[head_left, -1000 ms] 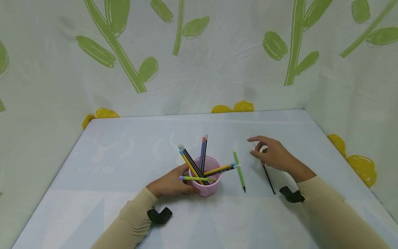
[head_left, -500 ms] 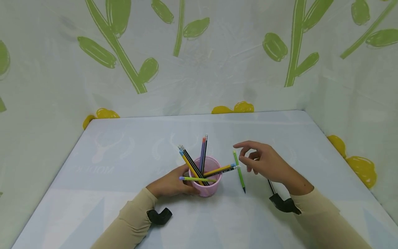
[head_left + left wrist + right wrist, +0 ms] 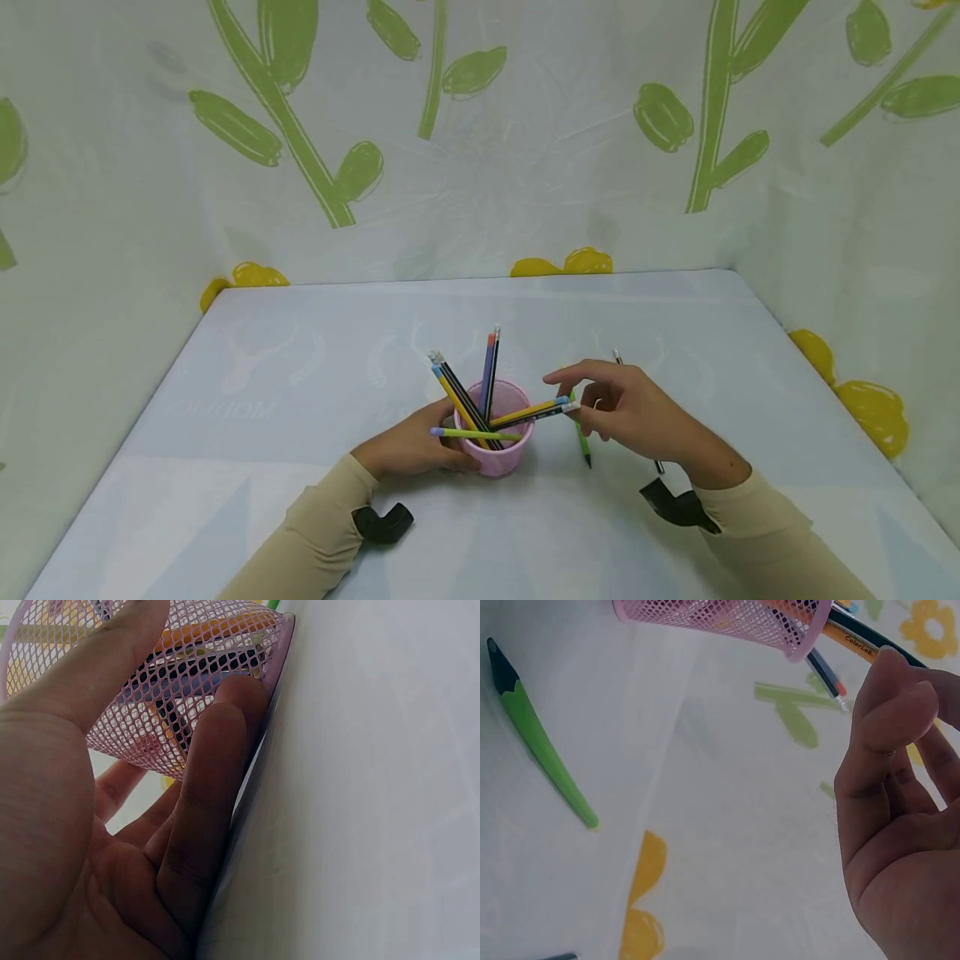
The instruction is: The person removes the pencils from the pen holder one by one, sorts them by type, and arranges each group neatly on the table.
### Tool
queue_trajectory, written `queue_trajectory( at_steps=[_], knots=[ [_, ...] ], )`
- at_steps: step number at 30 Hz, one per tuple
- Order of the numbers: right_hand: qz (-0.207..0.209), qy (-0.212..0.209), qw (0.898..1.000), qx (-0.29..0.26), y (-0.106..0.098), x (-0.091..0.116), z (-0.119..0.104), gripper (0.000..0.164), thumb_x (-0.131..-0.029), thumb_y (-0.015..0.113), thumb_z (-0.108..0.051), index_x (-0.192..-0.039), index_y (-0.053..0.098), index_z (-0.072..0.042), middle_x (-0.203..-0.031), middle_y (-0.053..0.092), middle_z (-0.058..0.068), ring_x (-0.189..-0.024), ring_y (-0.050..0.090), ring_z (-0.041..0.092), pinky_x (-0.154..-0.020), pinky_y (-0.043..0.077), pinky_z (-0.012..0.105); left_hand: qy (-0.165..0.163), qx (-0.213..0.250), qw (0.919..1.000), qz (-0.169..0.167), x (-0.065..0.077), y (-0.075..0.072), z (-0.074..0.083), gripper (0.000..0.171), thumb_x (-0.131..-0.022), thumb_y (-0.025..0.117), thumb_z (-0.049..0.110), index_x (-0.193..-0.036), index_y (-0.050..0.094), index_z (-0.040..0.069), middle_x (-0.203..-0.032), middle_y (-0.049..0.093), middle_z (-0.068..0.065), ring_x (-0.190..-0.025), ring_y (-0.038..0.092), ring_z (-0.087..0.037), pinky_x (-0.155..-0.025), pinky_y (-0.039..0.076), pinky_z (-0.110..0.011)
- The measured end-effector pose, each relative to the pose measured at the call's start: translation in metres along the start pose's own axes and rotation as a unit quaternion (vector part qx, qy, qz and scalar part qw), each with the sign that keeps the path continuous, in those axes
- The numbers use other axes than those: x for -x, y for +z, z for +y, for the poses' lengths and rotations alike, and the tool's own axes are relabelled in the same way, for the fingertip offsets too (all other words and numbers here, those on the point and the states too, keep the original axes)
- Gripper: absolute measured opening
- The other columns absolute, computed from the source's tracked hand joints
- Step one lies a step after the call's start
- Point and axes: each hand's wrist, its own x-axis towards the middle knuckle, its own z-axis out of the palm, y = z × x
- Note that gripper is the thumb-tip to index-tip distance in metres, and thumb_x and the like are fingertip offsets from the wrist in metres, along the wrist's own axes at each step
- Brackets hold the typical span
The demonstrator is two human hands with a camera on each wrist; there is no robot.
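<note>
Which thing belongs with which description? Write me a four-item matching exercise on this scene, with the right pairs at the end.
1. mesh cup
2. black-tipped green pencil
3. purple pencil
4. left hand

A. gripping the cup's side
B. lying on the table
C. pink, with pencils inside
D. sticking up out of the cup

Pairs: 1-C, 2-B, 3-D, 4-A

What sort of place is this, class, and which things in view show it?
Probably an indoor tabletop work corner, though the wider room is out of view: a pale table bears a pink mesh cup of pencils, and whitish walls printed with green leafy stems rise around it.
</note>
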Motion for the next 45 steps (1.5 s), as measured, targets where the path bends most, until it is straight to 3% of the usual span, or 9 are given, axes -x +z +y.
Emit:
queue_trajectory(
  at_steps=[5,13,22,45],
  knots=[
    [-0.002,-0.012,1.0,0.0,0.002,0.0,0.0,0.045,-0.089,0.063,0.008,-0.127,0.065,-0.016,-0.105,0.065,0.007,-0.065,0.063,0.022,-0.052,0.052,0.027,-0.002,-0.006,1.0,0.004,0.0,0.0,-0.002,0.074,-0.079,0.085,0.027,-0.141,0.047,0.027,-0.13,0.061,0.003,-0.121,0.051,-0.019,-0.102,0.046,-0.036],
    [-0.015,-0.041,0.999,0.011,0.006,0.0,0.001,0.041,-0.086,0.064,0.01,-0.119,0.07,-0.013,-0.091,0.065,0.002,-0.06,0.058,0.015,-0.052,0.052,0.026,0.011,0.009,0.9999,-0.006,-0.001,0.0,-0.003,0.07,-0.08,0.085,0.024,-0.139,0.048,0.022,-0.124,0.064,0.0,-0.108,0.06,-0.017,-0.091,0.053,-0.03],
    [-0.028,-0.042,0.999,0.008,0.012,-0.002,0.002,0.036,-0.087,0.067,0.007,-0.119,0.07,-0.01,-0.094,0.067,0.001,-0.063,0.06,0.012,-0.052,0.05,0.025,0.004,-0.001,1.0,-0.005,-0.001,0.0,-0.004,0.077,-0.079,0.086,0.027,-0.143,0.044,0.029,-0.13,0.061,0.005,-0.118,0.055,-0.019,-0.095,0.052,-0.033],
    [-0.032,-0.05,0.998,0.017,0.014,-0.003,0.003,0.028,-0.09,0.07,0.0,-0.113,0.073,-0.016,-0.093,0.067,-0.003,-0.063,0.059,0.009,-0.052,0.05,0.024,-0.003,0.012,0.9999,-0.01,-0.002,0.0,-0.001,0.074,-0.08,0.085,0.024,-0.142,0.045,0.026,-0.126,0.063,0.002,-0.111,0.059,-0.019,-0.092,0.054,-0.032]
  ],
)
